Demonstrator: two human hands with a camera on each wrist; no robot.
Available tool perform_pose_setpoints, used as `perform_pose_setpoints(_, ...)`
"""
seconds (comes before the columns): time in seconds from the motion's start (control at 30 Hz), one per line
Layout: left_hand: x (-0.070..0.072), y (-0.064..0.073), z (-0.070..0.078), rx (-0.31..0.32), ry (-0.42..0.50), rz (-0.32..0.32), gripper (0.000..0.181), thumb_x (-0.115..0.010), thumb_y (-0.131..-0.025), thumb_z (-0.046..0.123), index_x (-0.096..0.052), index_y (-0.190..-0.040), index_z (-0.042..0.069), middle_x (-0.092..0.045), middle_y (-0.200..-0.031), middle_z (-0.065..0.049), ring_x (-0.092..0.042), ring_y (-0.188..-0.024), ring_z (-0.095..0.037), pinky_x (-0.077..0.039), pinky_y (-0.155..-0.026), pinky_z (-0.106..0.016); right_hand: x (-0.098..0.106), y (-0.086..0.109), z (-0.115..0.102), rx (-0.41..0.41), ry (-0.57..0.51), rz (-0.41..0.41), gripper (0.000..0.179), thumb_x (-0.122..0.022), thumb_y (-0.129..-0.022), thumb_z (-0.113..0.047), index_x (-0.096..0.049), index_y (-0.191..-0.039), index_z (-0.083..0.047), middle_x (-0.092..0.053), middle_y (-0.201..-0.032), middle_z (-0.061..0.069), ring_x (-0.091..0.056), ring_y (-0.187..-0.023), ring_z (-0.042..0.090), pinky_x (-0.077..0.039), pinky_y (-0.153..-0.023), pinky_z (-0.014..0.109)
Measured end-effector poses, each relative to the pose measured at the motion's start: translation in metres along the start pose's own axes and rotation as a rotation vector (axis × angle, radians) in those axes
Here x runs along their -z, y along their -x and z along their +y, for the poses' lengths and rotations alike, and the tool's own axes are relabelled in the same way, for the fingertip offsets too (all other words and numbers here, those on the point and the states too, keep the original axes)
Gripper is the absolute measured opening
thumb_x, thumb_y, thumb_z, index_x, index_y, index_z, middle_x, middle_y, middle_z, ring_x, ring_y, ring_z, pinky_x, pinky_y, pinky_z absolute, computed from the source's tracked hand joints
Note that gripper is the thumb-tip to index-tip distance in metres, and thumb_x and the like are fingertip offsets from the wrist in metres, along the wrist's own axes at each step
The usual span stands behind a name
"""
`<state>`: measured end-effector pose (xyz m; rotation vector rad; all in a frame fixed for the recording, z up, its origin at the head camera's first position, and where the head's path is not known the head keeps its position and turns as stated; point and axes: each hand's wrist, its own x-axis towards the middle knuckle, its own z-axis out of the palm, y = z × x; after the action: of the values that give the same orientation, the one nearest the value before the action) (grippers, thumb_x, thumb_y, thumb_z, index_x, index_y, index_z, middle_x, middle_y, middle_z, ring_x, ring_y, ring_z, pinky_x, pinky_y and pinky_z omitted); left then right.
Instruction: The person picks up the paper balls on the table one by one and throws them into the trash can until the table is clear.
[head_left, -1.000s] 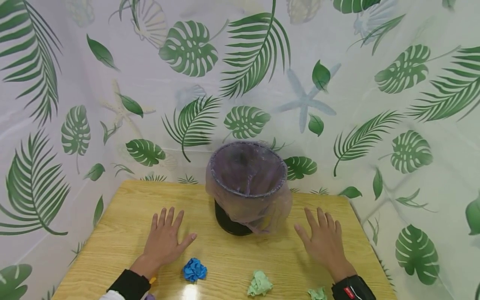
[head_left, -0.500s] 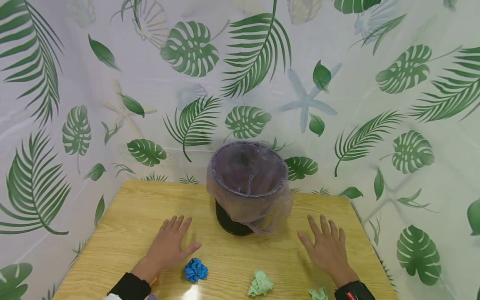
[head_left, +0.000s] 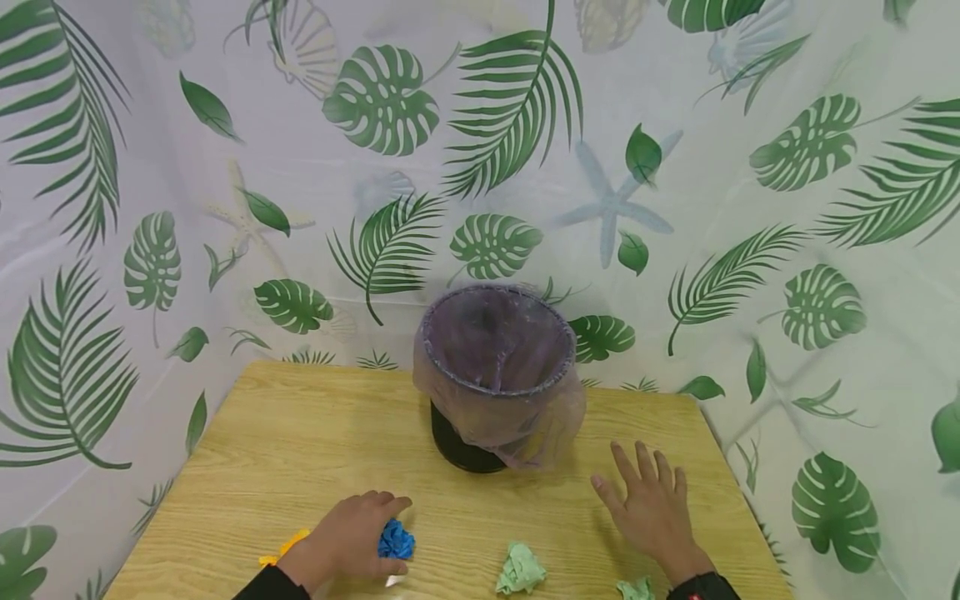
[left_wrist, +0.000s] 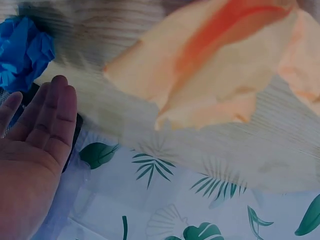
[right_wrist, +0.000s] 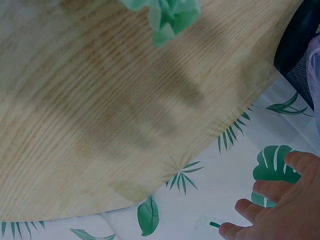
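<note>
A crumpled blue paper ball [head_left: 396,540] lies on the table, with my left hand [head_left: 348,533] just to its left. Thumb and fingers reach to either side of the ball in the head view. From the left wrist, the fingers look nearly straight and sit below the blue ball [left_wrist: 22,55], holding nothing. My right hand [head_left: 652,512] hovers over the table's right side, fingers spread, nothing in it. Between the hands lies a pale green crumpled paper [head_left: 521,569]. A second green paper [head_left: 636,589] shows near the right wrist, partly cut off by the frame.
Toward the back of the table [head_left: 315,417] stands a dark mesh bin [head_left: 461,446] lined with a translucent purple bag [head_left: 495,342]. Orange paper [head_left: 288,546] lies beside the left wrist, partly hidden by it. A leaf-patterned sheet [head_left: 495,108] hangs behind and at the sides.
My left hand has come down and back toward the blue paper ball, its fingers turning to the right, uncovering the orange paper. My right hand has drawn back slightly, still spread.
</note>
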<state>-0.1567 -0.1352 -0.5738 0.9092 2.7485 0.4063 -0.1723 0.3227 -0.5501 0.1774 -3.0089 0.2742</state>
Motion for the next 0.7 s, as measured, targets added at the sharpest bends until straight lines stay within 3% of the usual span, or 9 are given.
perform_pose_setpoints(0.17, -0.008, -0.002, 0.000, 0.001, 0.017, -0.058, 0.065, -0.068, -0.080, 0.058, -0.052, -0.133, 0.023, -0.058, -0.118, 0.001, -0.056, -0.100, -0.013, -0.051, -0.083, -0.040, 0.000, 0.001, -0.001, -0.003, 0.006, 0.001, 0.075, -0.028, -0.095, -0.068, -0.027, -0.151, -0.019, -0.021, -0.151, 0.026, -0.014, -0.133, 0.052, -0.007, -0.100, 0.075)
perform_pose_setpoints(0.33, -0.010, -0.003, 0.000, -0.041, 0.054, -0.043, 0.038, -0.072, -0.083, 0.038, -0.062, -0.116, 0.022, -0.057, -0.101, 0.008, -0.052, -0.085, -0.003, -0.052, -0.075, -0.029, 0.001, 0.002, -0.002, 0.001, 0.006, 0.007, 0.075, -0.028, -0.094, -0.069, -0.029, -0.151, -0.019, -0.023, -0.150, 0.026, -0.015, -0.133, 0.052, -0.008, -0.100, 0.075)
perform_pose_setpoints(0.53, 0.003, -0.006, 0.003, -0.087, 0.093, 0.042, 0.027, -0.072, -0.085, 0.027, -0.064, -0.110, 0.018, -0.058, -0.099, 0.007, -0.055, -0.088, -0.003, -0.051, -0.073, -0.024, 0.001, 0.004, -0.002, -0.001, 0.008, 0.005, 0.075, -0.029, -0.094, -0.069, -0.032, -0.149, -0.018, -0.023, -0.150, 0.026, -0.017, -0.132, 0.052, -0.008, -0.100, 0.074)
perform_pose_setpoints(0.7, 0.025, -0.011, 0.010, -0.143, 0.105, 0.178, 0.029, -0.072, -0.086, 0.025, -0.064, -0.113, 0.017, -0.059, -0.102, 0.006, -0.056, -0.091, -0.005, -0.052, -0.075, -0.023, -0.002, 0.004, 0.000, -0.001, 0.013, 0.006, 0.075, -0.029, -0.094, -0.069, -0.032, -0.149, -0.019, -0.023, -0.150, 0.026, -0.017, -0.132, 0.052, -0.008, -0.101, 0.074)
